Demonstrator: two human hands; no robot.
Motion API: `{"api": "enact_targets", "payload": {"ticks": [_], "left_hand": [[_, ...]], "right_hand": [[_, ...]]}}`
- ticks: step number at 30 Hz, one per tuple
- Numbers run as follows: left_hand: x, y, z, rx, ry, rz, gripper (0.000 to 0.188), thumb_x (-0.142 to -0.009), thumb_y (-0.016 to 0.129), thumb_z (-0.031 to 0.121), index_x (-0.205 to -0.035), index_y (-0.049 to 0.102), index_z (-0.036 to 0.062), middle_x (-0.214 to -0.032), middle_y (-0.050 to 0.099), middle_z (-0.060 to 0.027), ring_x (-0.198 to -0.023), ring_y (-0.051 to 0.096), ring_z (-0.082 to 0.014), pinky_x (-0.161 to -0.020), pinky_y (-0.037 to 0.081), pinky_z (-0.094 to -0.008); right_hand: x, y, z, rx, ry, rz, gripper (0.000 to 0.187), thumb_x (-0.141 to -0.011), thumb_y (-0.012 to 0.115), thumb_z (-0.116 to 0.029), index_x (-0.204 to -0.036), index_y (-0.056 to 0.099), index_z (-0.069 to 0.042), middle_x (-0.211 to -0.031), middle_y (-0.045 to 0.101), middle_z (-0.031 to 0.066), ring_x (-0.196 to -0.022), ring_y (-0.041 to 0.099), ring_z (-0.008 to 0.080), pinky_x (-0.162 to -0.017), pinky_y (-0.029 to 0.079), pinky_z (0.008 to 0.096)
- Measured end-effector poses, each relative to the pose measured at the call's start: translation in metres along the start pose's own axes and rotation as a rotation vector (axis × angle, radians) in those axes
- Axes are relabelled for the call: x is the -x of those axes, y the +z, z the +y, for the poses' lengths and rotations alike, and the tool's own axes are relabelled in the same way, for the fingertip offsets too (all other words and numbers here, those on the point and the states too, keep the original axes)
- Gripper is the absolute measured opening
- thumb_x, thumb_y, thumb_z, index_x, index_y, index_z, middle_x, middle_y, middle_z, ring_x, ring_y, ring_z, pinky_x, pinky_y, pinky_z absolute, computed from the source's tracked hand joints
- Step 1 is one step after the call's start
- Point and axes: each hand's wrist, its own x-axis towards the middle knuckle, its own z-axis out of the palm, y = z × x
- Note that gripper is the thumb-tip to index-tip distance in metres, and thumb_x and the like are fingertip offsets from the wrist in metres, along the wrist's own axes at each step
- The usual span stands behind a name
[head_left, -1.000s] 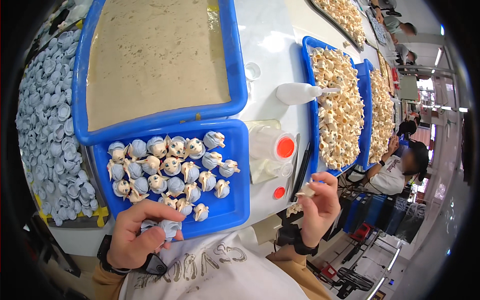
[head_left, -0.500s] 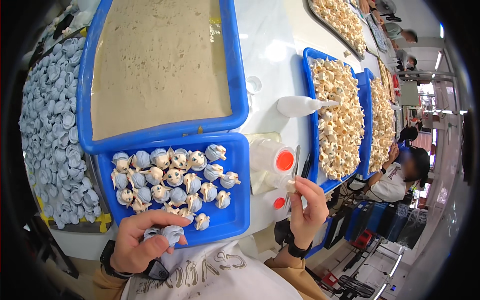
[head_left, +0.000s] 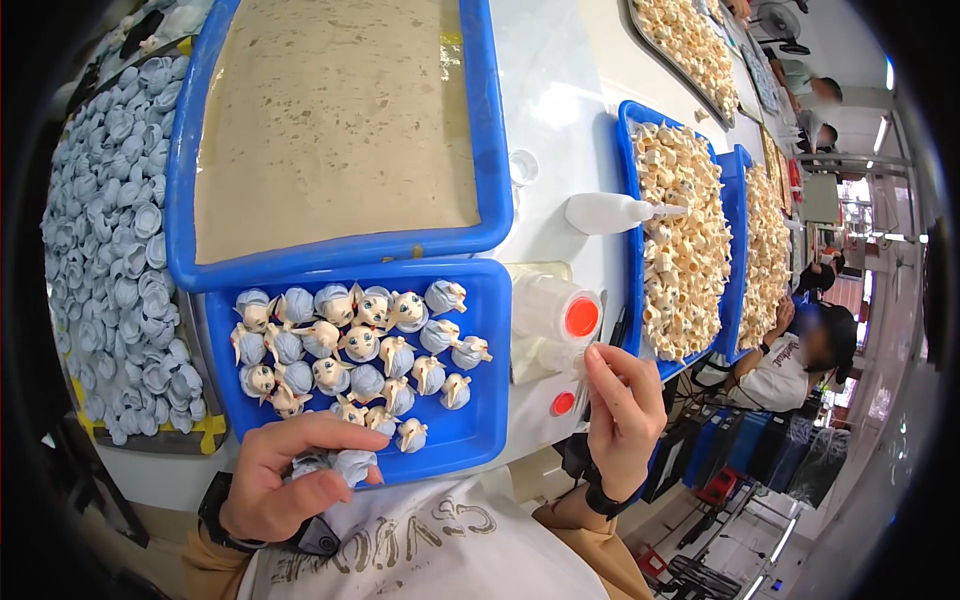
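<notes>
A: Start at the fingers. What is the left hand (head_left: 285, 480) doing?

B: Its fingers (head_left: 330, 432) are curled round a small doll head with pale blue hair (head_left: 345, 465), thumb beneath and the other fingers arched over it, at the near edge of the small blue plastic tray (head_left: 480, 400). That grasp has not changed since a second ago; the head sits in the same hand, near the person's chest.

A: And the right hand (head_left: 625, 420)?

B: That is where the change is. A second ago it was lifted off to the right, pinching something small and pale. Now it has come in to the left, and its fingertips (head_left: 592, 358) are pinched together against the clear plastic bottle with an orange cap (head_left: 555, 312), lying just right of the tray. I cannot tell whether the pale piece is still between them.

A: So what does that mean for the work?

B: I would judge the right hand is going to that bottle while the left keeps the head ready.

A: What lies around them?

B: More blue-haired doll heads (head_left: 350, 345) fill the tray. Beyond it is a large blue tray lined with tan cloth (head_left: 340, 130), on the left a heap of blue hair pieces (head_left: 110, 250), and on the right a white squeeze bottle (head_left: 605, 212) beside a blue tray of cream-coloured small parts (head_left: 680, 240).
</notes>
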Motion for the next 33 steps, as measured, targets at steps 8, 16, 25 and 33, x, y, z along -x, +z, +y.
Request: {"api": "enact_targets", "payload": {"ticks": [8, 16, 25, 33], "left_hand": [[0.001, 0.0, 0.002, 0.005, -0.034, -0.047, 0.038, -0.082, 0.059, 0.018, -0.109, 0.054, -0.0074, -0.091, 0.063, -0.017, -0.086, 0.06, -0.0165, -0.075, 0.045, -0.0255], [-0.001, 0.002, -0.001, -0.035, 0.007, -0.062, 0.036, -0.08, 0.06, 0.015, -0.108, 0.055, -0.0066, -0.095, 0.062, -0.0155, -0.088, 0.058, -0.0165, -0.079, 0.043, -0.0265], [-0.001, 0.002, 0.001, -0.046, -0.021, -0.039, 0.033, -0.077, 0.06, 0.007, -0.108, 0.056, -0.0048, -0.098, 0.06, -0.0107, -0.091, 0.055, -0.0124, -0.081, 0.041, -0.025], [0.002, 0.001, -0.004, 0.058, 0.053, -0.031, 0.036, -0.075, 0.068, 0.005, -0.105, 0.051, -0.0035, -0.097, 0.06, -0.0102, -0.091, 0.057, -0.0122, -0.08, 0.043, -0.0245]], "right_hand": [[0.01, 0.011, 0.004, -0.007, -0.001, 0.127, 0.036, -0.064, 0.065, 0.009, -0.098, 0.063, -0.003, -0.092, 0.062, 0.0124, -0.077, 0.057, 0.0248, -0.065, 0.046, 0.03], [0.026, 0.021, 0.008, -0.078, 0.066, 0.26, 0.028, -0.064, 0.068, 0.008, -0.09, 0.062, -0.001, -0.091, 0.063, 0.0135, -0.078, 0.058, 0.024, -0.07, 0.045, 0.0299], [0.011, 0.039, -0.044, -0.54, -0.166, 0.646, 0.029, -0.061, 0.07, 0.005, -0.088, 0.059, -0.001, -0.088, 0.062, 0.0127, -0.075, 0.057, 0.0224, -0.063, 0.044, 0.0307], [-0.011, 0.044, -0.084, -0.785, -0.346, 0.168, 0.033, -0.061, 0.074, -0.005, -0.092, 0.063, -0.003, -0.095, 0.064, 0.0111, -0.072, 0.058, 0.0192, -0.06, 0.044, 0.0244]]}}
